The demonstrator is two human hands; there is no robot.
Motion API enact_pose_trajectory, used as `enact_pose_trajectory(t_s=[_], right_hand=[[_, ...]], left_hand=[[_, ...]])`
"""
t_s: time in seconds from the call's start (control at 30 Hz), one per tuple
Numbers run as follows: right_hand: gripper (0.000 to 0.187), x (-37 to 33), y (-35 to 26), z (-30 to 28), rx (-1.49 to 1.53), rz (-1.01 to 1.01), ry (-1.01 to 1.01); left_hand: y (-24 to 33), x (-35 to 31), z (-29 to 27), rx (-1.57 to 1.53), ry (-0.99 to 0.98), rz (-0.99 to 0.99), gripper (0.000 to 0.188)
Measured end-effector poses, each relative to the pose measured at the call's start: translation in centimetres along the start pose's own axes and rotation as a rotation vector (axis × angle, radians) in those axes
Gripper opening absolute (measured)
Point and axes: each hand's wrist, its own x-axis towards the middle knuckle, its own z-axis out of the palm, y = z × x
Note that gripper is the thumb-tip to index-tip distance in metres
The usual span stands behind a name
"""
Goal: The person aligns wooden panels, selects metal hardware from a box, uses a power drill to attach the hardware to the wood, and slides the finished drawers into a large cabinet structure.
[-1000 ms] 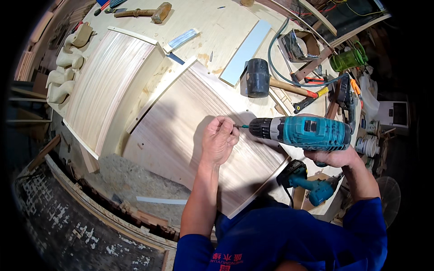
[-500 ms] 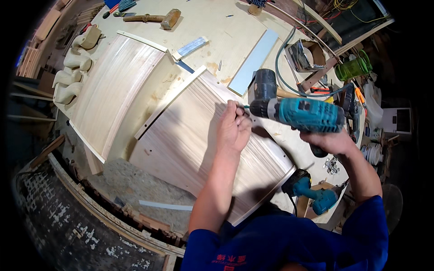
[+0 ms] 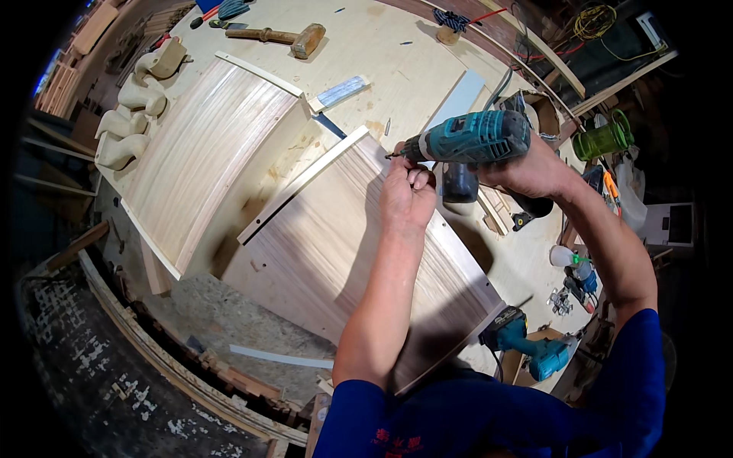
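While right fingers point(image 3: 498, 175) grip the drill point(image 3: 473, 139), long axis crosswise, pointing leftward, left fingers point(image 3: 419, 179) curled, hold unclear

Lit brightly across a pale wooden tabletop point(image 3: 359, 49); darker toward the right, near a white boxy unit point(image 3: 654, 223); stacked with brown wooden boards point(image 3: 58, 80) at upper left.

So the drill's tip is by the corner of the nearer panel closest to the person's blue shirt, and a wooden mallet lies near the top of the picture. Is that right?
Not quite: the tip of the drill is by the far corner of the nearer panel, away from the blue shirt; the head view shows it. The wooden mallet does lie near the top.
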Motion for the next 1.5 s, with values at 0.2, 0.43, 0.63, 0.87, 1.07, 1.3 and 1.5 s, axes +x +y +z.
enact_pose_trajectory(t_s=[0.2, 0.43, 0.63, 0.87, 1.07, 1.3, 1.5], right_hand=[[0.033, 1.9, -0.6, -0.5, -0.035, 0.002, -0.051], [0.032, 5.7, -2.3, -1.0, -0.229, -0.082, -0.176], [0.034, 6.7, -5.2, -0.8, -0.325, -0.016, -0.233], [0.043, 6.8, -5.7, -0.8, -0.345, 0.063, -0.292], [0.043, 7.2, -6.0, -0.6, -0.357, 0.069, -0.308], [0.043, 7.7, -5.7, -0.2, -0.438, 0.092, -0.340], [0.043, 8.0, -5.1, -0.3, -0.505, 0.086, -0.379]], left_hand=[[-0.2, 0.2, -0.6, -0.061, -0.033, -0.015, 0.013], [0.0, -0.4, -0.3, -0.054, -0.047, -0.021, 0.011], [-0.1, -1.5, -0.9, -0.025, -0.130, -0.047, 0.018], [0.4, -2.1, -3.2, -0.001, -0.387, -0.155, 0.033], [0.5, -2.0, -3.1, -0.014, -0.392, -0.165, 0.031], [0.5, -1.7, -3.5, -0.018, -0.383, -0.164, 0.024], [0.4, -1.9, -3.3, -0.012, -0.390, -0.175, 0.021]])
